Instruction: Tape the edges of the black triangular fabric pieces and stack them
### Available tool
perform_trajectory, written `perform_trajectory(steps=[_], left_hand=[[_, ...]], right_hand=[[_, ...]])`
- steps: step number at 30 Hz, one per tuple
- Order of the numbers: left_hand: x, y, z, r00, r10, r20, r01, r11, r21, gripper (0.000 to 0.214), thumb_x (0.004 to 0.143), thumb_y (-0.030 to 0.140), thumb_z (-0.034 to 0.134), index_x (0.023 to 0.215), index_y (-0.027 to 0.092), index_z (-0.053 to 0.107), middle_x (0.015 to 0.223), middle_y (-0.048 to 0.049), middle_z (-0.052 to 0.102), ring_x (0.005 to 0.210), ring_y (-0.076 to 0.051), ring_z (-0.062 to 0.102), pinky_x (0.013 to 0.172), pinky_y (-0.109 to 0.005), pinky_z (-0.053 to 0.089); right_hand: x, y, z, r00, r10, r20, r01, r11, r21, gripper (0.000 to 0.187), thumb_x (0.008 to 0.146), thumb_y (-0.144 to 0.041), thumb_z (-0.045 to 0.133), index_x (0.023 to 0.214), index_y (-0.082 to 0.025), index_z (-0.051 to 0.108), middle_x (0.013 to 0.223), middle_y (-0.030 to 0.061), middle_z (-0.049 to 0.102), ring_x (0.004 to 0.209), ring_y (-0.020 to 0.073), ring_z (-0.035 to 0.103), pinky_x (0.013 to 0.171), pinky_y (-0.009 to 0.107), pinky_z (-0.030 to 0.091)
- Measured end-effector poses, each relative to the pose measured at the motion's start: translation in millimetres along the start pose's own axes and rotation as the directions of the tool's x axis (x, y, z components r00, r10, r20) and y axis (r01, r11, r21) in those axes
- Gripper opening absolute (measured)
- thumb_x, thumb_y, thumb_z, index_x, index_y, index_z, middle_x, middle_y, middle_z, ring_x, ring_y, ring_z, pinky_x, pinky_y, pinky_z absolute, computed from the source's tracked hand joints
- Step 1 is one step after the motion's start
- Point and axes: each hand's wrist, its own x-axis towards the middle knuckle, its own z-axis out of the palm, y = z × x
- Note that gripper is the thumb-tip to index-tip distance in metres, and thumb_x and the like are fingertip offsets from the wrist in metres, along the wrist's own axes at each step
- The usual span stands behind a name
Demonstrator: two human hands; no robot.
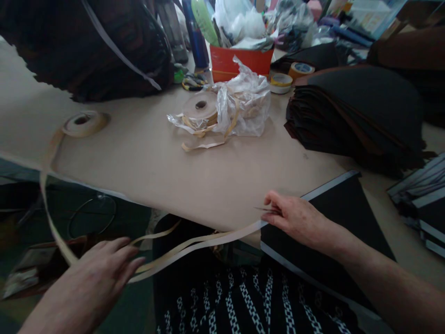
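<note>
My left hand (104, 266), low at the left and off the table's edge, is closed round a pale yellow adhesive tape strip (194, 242). The strip comes off a tape roll (82, 124) on the table and hangs in loops by that hand. My right hand (292, 218) is closed in a pinch at the table's front edge. A thin, pointed metal blade (266, 209) sticks out of its fingers; the rest of this tool is hidden. Beneath its fingertips, the strip's white end meets the corner of a black sheet (347, 218) with white bands along two edges.
A second tape roll (200, 105) lies beside a crumpled plastic bag (252, 104). Behind them stands a red box (241, 62) full of odds and ends. Dark stacked sheets (358, 106) lie at the right, and a large dark bundle (86, 46) rests at the back left.
</note>
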Motion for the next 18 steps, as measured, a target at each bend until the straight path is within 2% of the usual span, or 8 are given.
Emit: perform_trajectory(steps=[2,4,5,7,9,12,14,18], left_hand=[[22,39,4.5,0.990,0.134,-0.046,-0.135,0.991,-0.014,0.041,0.092,0.046,0.034,0.084,0.019,0.065,0.101,-0.0065,0.059,0.096,-0.026,0.052,0.087,-0.045,0.044],[43,85,12.3,0.945,0.293,-0.145,-0.308,0.947,-0.091,0.030,0.093,0.032,0.038,0.085,0.018,0.063,0.103,-0.0076,0.057,0.095,-0.023,0.052,0.083,-0.039,0.046],[52,107,17.3,0.931,0.341,-0.128,-0.355,0.927,-0.119,0.025,0.092,0.025,0.041,0.084,0.017,0.062,0.101,-0.0074,0.057,0.096,-0.022,0.051,0.086,-0.038,0.045],[67,146,28.7,0.917,0.393,-0.067,-0.398,0.913,-0.094,0.012,0.089,0.017,0.051,0.083,0.016,0.062,0.097,-0.0070,0.056,0.095,-0.023,0.049,0.090,-0.041,0.042],[77,171,39.3,0.932,0.361,-0.011,-0.361,0.932,-0.022,0.005,0.086,0.017,0.059,0.082,0.015,0.061,0.094,-0.0071,0.055,0.094,-0.025,0.047,0.087,-0.043,0.042],[85,186,48.3,0.953,0.302,0.033,-0.304,0.951,0.063,0.006,0.084,0.020,0.063,0.082,0.015,0.060,0.092,-0.0075,0.053,0.093,-0.028,0.045,0.079,-0.042,0.042],[87,187,49.2,0.955,0.295,0.031,-0.297,0.952,0.073,0.007,0.084,0.022,0.063,0.083,0.016,0.061,0.092,-0.0075,0.052,0.092,-0.028,0.044,0.077,-0.040,0.041],[93,186,45.5,0.952,0.305,0.020,-0.305,0.949,0.073,0.008,0.082,0.023,0.065,0.077,0.017,0.062,0.089,-0.0067,0.051,0.090,-0.028,0.044,0.074,-0.039,0.038]], right_hand=[[-5,-3,-7,1.000,-0.017,-0.010,0.017,0.995,0.098,0.014,0.091,-0.032,0.041,0.096,-0.021,0.047,0.069,-0.0003,0.056,0.062,0.0136,0.050,0.058,0.027,0.034],[-12,-5,-11,0.999,-0.045,-0.027,0.050,0.981,0.186,0.016,0.094,-0.029,0.033,0.090,-0.020,0.046,0.069,-0.0003,0.053,0.061,0.0124,0.049,0.059,0.027,0.035],[-16,-6,-11,0.998,-0.061,-0.030,0.066,0.971,0.230,0.019,0.094,-0.028,0.032,0.085,-0.019,0.046,0.069,-0.0004,0.052,0.061,0.0118,0.048,0.060,0.027,0.036],[-23,-7,-10,0.995,-0.087,-0.046,0.097,0.947,0.306,0.021,0.093,-0.028,0.036,0.079,-0.018,0.049,0.071,0.0000,0.052,0.064,0.0114,0.049,0.062,0.026,0.038],[-29,-7,-5,0.993,-0.089,-0.076,0.110,0.930,0.350,0.020,0.091,-0.025,0.042,0.078,-0.017,0.055,0.076,0.0015,0.055,0.071,0.0122,0.052,0.067,0.026,0.040],[-33,-6,4,0.999,-0.008,-0.037,0.023,0.903,0.428,0.019,0.087,-0.023,0.047,0.080,-0.017,0.063,0.078,0.0016,0.058,0.073,0.0129,0.054,0.067,0.026,0.042],[-34,-6,11,0.998,0.064,0.023,-0.067,0.874,0.481,0.019,0.085,-0.024,0.049,0.093,-0.018,0.065,0.071,-0.0002,0.058,0.065,0.0120,0.053,0.059,0.024,0.041],[-29,-8,25,0.989,0.145,0.021,-0.138,0.870,0.473,0.049,0.080,-0.021,0.053,0.128,-0.015,0.049,0.057,-0.0050,0.051,0.052,0.0103,0.046,0.050,0.023,0.036]])
